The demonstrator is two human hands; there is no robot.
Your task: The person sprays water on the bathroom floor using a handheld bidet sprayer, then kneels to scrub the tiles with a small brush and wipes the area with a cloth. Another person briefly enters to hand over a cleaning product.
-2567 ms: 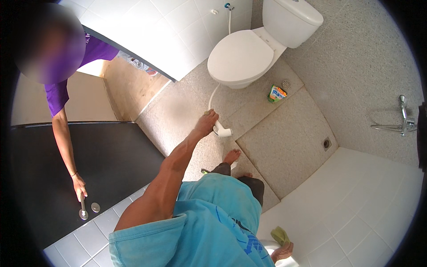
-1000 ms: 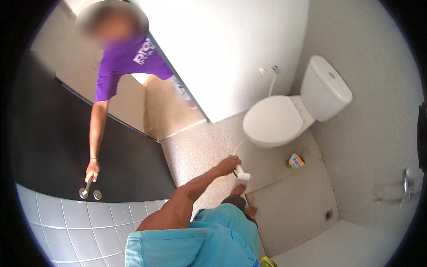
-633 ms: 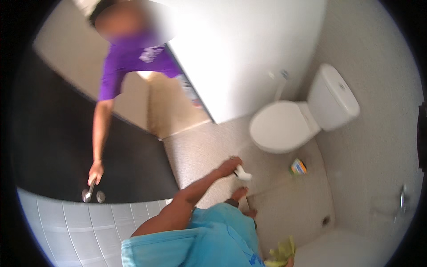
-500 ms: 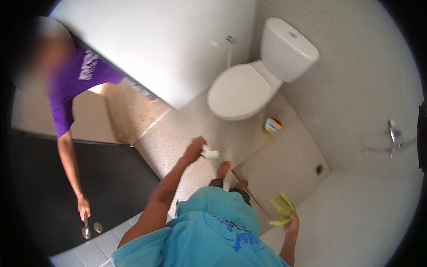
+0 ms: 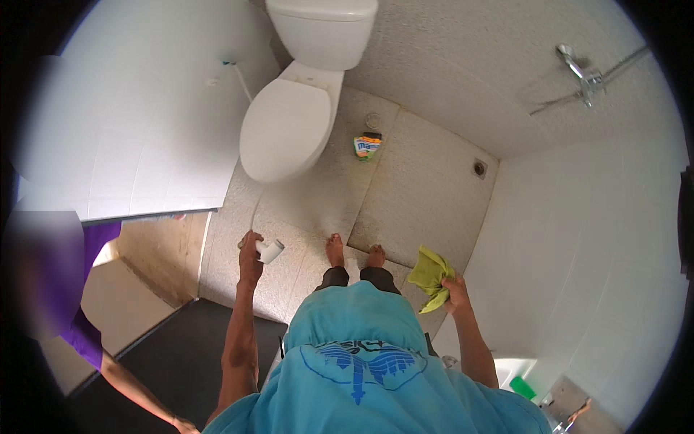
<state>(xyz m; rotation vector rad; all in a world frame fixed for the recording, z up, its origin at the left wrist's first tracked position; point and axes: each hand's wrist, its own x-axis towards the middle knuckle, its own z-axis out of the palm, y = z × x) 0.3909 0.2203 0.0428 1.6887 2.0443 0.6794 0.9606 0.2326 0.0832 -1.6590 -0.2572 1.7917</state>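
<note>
My left hand is closed around a white bidet sprayer, held above the floor to the left of my feet; a thin hose runs up from it toward the toilet. My right hand grips a crumpled yellow-green cloth, which hangs near the right wall. Ahead stands a white toilet with its lid down. On the floor to the right of the toilet sits a small colourful packet with a dark top.
A drain lies in the floor at right, below a wall-mounted shower tap. At left, a person in a purple shirt reaches over a dark door. A green item rests at a white basin, lower right.
My view has turned, so the toilet and packet sit further left and the basin has come into view. My left hand still holds the sprayer, now seen more plainly; my right keeps the cloth.
</note>
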